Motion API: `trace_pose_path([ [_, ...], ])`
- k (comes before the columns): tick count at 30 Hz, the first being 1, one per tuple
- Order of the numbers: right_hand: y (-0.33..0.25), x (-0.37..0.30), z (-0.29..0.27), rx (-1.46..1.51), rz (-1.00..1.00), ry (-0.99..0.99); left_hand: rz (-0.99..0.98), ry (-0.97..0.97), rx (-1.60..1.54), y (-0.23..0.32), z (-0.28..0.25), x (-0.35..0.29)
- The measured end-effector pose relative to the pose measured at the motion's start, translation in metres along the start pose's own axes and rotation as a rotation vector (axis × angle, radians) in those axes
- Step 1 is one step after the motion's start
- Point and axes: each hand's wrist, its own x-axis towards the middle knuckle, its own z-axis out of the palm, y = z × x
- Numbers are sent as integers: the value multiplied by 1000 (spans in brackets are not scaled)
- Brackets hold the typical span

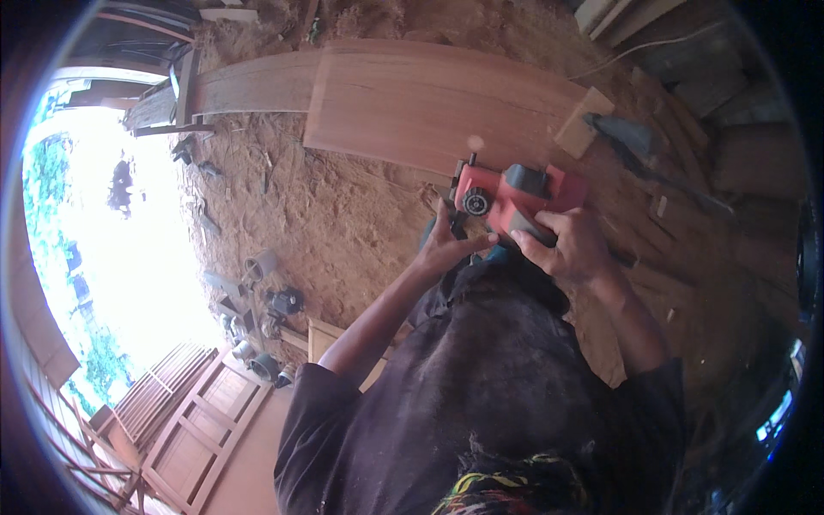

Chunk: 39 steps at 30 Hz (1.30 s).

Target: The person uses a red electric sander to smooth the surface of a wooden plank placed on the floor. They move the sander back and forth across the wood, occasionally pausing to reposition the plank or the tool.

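Observation:
A red handheld power tool, shaped like an electric planer [515, 193], is held in front of my body, at the near edge of a wide reddish-brown board [403, 99]. It has a round black knob on its left end and grey-black parts on top. My right hand [571, 245] wraps round its rear grip, thumb on the grey part. Beside the tool's left end is my left hand [446, 247], with thumb and forefinger spread apart; its other fingers are partly hidden. Whether it touches the tool, I cannot tell.
Sawdust-covered ground [318, 206] surrounds the board. A pale wood block [585, 123] and a dark blue-grey object [622, 133] lie at its right end. Cans and a dark machine part [285, 300] stand at the left, near a wooden panelled frame [206, 425]. Scrap timber lies at the right.

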Motion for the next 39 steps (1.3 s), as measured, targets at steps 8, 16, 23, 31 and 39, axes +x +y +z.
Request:
trace_pose_path([
  [8,-63,77,56,-88,9,-32,11,0,-1,43,-106,-5],
  [16,-122,158,131,-18,-26,-53,31,55,11,51,-232,-3],
  [23,-201,266,207,179,-138,-119,175,146,107,22,-426,4],
  [31,-198,201,176,205,-130,-226,213,237,-11,-22,-403,-32],
  [39,-100,62,119,161,-74,-258,3,155,-148,-49,-166,-70],
])
